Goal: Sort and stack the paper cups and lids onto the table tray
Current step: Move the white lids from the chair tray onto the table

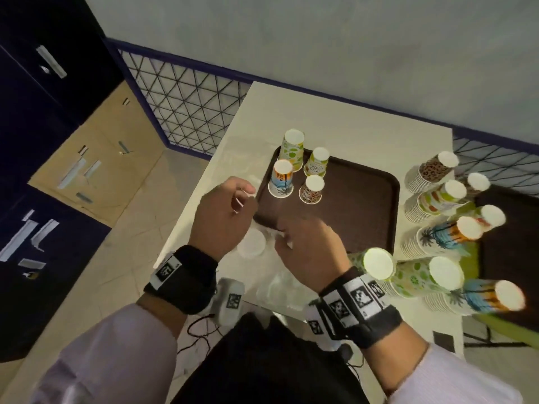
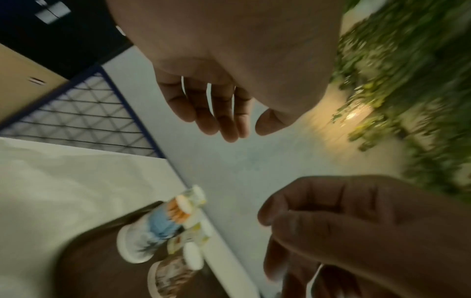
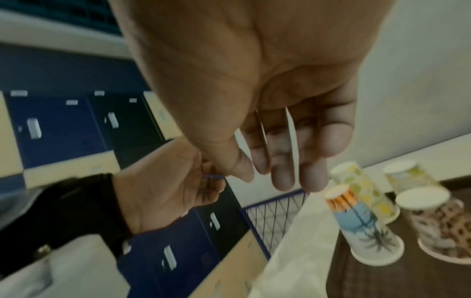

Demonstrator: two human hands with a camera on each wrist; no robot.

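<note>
A brown tray (image 1: 350,205) lies on the white table (image 1: 335,123). At its far left corner stand several upturned cups: a beach-print cup (image 1: 281,179), a lime-print cup (image 1: 291,150), a yellow cup (image 1: 316,161) and a leopard-print cup (image 1: 311,189). My left hand (image 1: 242,199) hovers just left of the tray's near corner, fingers curled on a thin clear lid whose white rim shows. My right hand (image 1: 284,237) is beside it over that corner and pinches a white lid edge. Another white lid (image 1: 251,243) lies on the table under my hands.
Tall stacks of printed cups lie along the tray's right side (image 1: 431,173) and near side (image 1: 431,275). A second dark tray (image 1: 510,258) sits at the far right. A clear wrapper (image 1: 277,284) lies by the table's front edge. The table's left edge drops to the floor.
</note>
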